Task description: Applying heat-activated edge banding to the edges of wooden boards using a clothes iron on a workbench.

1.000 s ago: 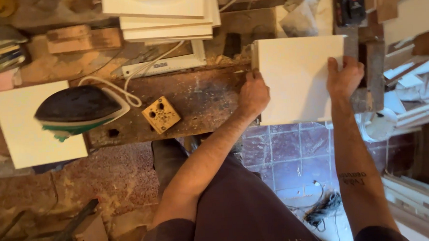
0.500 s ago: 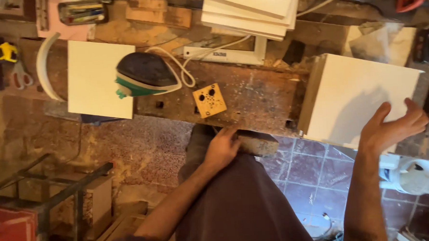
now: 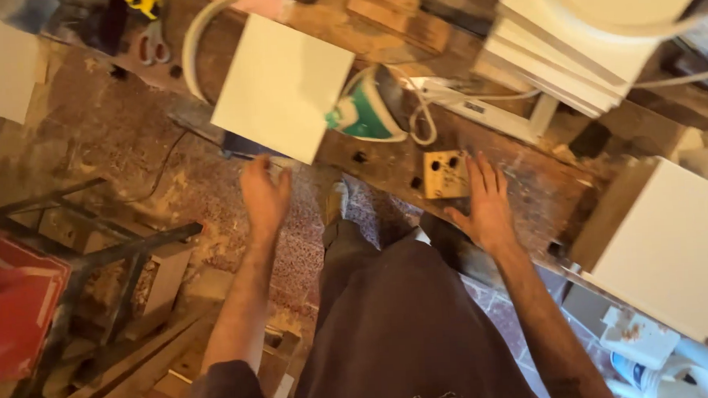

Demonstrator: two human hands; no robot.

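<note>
The left hand (image 3: 265,193) hangs in the air at about nine o'clock from the centre, fingers released, holding nothing — its fingertips sit just below the near edge of a white panel (image 3: 284,87) lying on the worn wooden surface (image 3: 528,187). The right hand (image 3: 485,205) rests flat on that surface, fingers spread and released, touching a small wooden block (image 3: 446,174) with holes. At twelve o'clock from the block lies a green iron (image 3: 370,107).

Rough worn wooden workbench (image 3: 528,185), smooth matt white panel (image 3: 284,84), glossy plastic iron (image 3: 370,107)
</note>
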